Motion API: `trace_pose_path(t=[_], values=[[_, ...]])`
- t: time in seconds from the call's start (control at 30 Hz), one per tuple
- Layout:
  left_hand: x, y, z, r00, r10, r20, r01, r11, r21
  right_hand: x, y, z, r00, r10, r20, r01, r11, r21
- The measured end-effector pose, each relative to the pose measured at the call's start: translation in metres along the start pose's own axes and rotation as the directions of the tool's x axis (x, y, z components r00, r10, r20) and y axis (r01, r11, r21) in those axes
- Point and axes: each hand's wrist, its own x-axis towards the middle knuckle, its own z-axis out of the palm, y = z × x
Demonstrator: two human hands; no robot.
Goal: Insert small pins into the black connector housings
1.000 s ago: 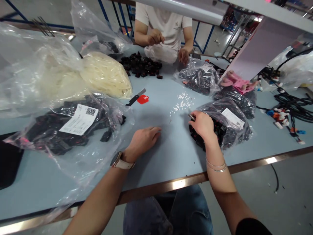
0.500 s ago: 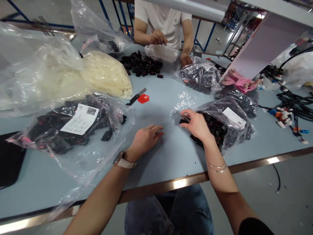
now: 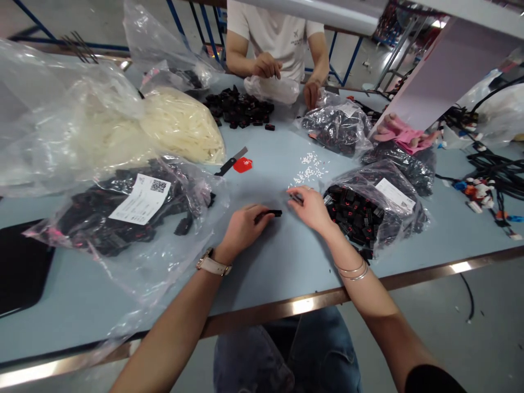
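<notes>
My left hand (image 3: 244,225) is closed on a black plastic connector (image 3: 275,213), whose end sticks out past the fingertips to the right. Close by on the right, my right hand (image 3: 310,208) pinches a small, thin dark-grey tool (image 3: 297,198); the fingers cover most of it. A gap separates the two hands. Just beyond the right hand lies a scatter of tiny white plastic pieces (image 3: 309,168). At its right, an open clear bag (image 3: 409,221) spills black connectors (image 3: 354,213) with red inserts onto the table.
A knife (image 3: 231,162) lies beside a red piece (image 3: 243,165). Bags of black connectors (image 3: 102,215) and cream-coloured parts (image 3: 184,128) fill the left. Across the blue table (image 3: 270,284) a co-worker's hands (image 3: 267,65) hold a plastic bag near a pile of connectors (image 3: 239,106).
A black connector is now in my left hand, which was empty before. My right hand has moved left, away from the open bag, and no longer has a connector at its fingertips.
</notes>
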Motion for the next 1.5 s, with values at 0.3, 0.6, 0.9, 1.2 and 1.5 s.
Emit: trace_pose_path(t=[0.3,0.6,0.9,1.2,1.5], values=[[0.001,-0.003,-0.001,1.000,0.019,0.021,-0.019,1.000,-0.025,0.026,0.011,-0.001,0.972,0.231,0.039,-0.206,0.922,-0.327],[0.002,-0.003,-0.001,0.999,0.031,0.041,-0.030,0.999,-0.031,0.045,0.002,0.010,0.953,0.282,0.111,-0.212,0.882,-0.420],[0.002,-0.004,-0.001,0.998,0.059,0.022,-0.059,0.998,-0.012,0.051,0.011,0.004,0.947,0.291,0.132,-0.213,0.882,-0.420],[0.002,-0.002,-0.001,0.999,0.043,0.027,-0.042,0.999,-0.022,0.063,0.009,0.007,0.950,0.270,0.158,-0.170,0.869,-0.465],[0.002,-0.001,-0.002,0.999,0.022,0.042,-0.021,1.000,-0.007,0.056,0.007,0.010,0.971,0.196,0.137,-0.102,0.859,-0.502]])
